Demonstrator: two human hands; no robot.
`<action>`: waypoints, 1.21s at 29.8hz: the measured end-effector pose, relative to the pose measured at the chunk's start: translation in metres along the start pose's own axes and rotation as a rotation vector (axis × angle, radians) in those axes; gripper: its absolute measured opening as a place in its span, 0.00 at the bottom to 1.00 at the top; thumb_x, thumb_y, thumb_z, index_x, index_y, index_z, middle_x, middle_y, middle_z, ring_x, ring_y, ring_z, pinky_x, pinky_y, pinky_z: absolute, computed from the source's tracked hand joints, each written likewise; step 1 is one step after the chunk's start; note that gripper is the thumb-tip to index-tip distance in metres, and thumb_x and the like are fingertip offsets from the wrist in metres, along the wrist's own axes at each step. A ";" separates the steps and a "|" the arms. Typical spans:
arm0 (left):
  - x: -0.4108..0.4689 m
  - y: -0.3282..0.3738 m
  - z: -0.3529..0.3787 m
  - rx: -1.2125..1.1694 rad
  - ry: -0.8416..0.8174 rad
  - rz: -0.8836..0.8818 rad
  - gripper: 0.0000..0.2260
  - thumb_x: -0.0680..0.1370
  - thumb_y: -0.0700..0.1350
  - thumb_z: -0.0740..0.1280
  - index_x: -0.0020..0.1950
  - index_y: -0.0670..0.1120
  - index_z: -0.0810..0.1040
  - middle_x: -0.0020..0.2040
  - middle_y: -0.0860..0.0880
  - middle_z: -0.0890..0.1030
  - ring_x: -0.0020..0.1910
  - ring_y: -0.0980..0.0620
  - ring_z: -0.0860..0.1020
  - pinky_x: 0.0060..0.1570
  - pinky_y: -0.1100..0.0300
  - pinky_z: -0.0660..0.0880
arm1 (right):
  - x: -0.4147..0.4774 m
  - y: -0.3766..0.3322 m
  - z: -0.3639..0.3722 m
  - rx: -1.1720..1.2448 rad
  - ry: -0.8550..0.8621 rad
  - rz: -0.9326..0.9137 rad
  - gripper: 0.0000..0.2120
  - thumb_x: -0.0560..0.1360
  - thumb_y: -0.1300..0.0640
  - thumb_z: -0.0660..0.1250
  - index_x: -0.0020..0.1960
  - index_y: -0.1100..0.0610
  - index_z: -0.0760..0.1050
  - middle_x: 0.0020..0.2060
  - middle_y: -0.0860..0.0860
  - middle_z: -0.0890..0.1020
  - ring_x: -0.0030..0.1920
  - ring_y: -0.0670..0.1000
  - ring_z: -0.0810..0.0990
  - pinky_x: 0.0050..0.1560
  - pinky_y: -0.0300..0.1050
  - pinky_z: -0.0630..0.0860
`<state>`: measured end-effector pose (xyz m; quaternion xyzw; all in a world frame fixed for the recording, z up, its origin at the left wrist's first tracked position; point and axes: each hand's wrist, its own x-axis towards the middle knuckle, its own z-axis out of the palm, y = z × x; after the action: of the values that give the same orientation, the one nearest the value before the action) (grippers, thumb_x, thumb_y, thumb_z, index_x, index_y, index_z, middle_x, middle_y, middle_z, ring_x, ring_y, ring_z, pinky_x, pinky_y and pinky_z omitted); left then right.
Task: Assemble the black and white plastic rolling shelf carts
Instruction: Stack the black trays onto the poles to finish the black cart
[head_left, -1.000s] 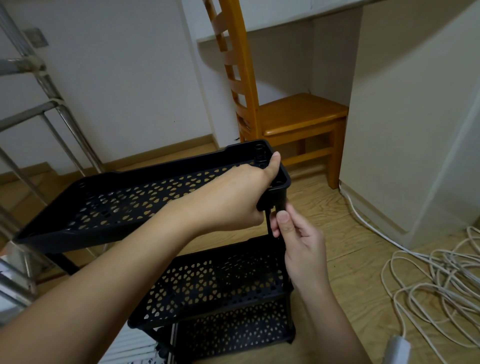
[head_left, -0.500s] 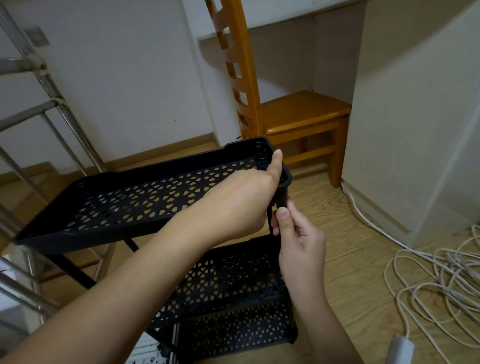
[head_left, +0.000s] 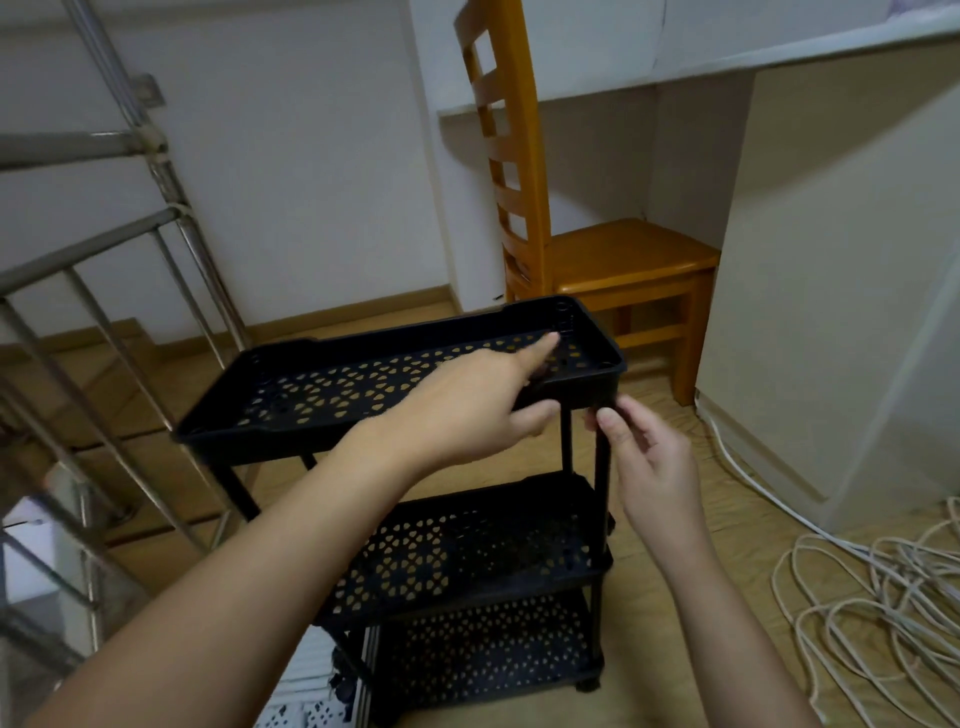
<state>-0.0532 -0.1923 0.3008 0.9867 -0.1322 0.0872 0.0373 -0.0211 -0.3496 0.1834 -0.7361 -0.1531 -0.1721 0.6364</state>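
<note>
Alignment is what counts in this step: the top tray (head_left: 270, 434) has to sit square on all its uprights before we press it home. Our right hand (head_left: 647, 462) pinches the near-right post (head_left: 602, 499) just under the tray's corner, thumb and fingertips closed on it. We should use that grip to steer the post straight up into its socket, not let it lean. Our left hand (head_left: 467, 408) reaches across the near rim with the forefinger stretched out over the perforated floor and the thumb below the wall. The back of the hand hides the other fingers, so we cannot tell whether it truly grips the rim or only steadies it. Pressing down evenly at this corner, then checking the others, seems the safest order. Forcing one corner alone could tilt the tray or pop a post loose.

The cart stands on the wooden floor (head_left: 670, 654) right in front of us. It is black plastic, with heart-like cut-outs through each level. The middle tray (head_left: 467, 551) and bottom tray (head_left: 483, 649) look already joined by slim black posts, and the top tray sits roughly level.
</note>
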 end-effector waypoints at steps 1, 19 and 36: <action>-0.012 -0.011 -0.004 -0.038 0.043 -0.070 0.28 0.78 0.59 0.59 0.76 0.55 0.58 0.65 0.52 0.76 0.63 0.52 0.74 0.62 0.55 0.71 | 0.004 0.001 -0.004 -0.033 0.005 -0.006 0.17 0.78 0.48 0.63 0.62 0.55 0.77 0.53 0.49 0.83 0.56 0.47 0.80 0.58 0.47 0.76; -0.168 -0.097 0.053 -0.963 0.809 -0.623 0.11 0.81 0.49 0.59 0.61 0.58 0.74 0.57 0.59 0.80 0.59 0.60 0.76 0.60 0.59 0.72 | -0.036 -0.115 0.141 -0.429 -0.425 -0.671 0.18 0.79 0.51 0.57 0.68 0.51 0.72 0.54 0.47 0.79 0.56 0.47 0.75 0.70 0.45 0.57; -0.153 -0.102 0.072 -1.263 0.800 -0.566 0.11 0.79 0.52 0.58 0.52 0.54 0.79 0.47 0.55 0.84 0.49 0.58 0.81 0.45 0.66 0.75 | -0.046 -0.135 0.195 -0.525 -0.284 -0.621 0.12 0.75 0.49 0.62 0.49 0.52 0.82 0.40 0.46 0.81 0.43 0.49 0.78 0.49 0.45 0.57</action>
<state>-0.1596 -0.0622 0.1972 0.6693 0.1224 0.3303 0.6542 -0.1112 -0.1374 0.2565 -0.8085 -0.4046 -0.2854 0.3181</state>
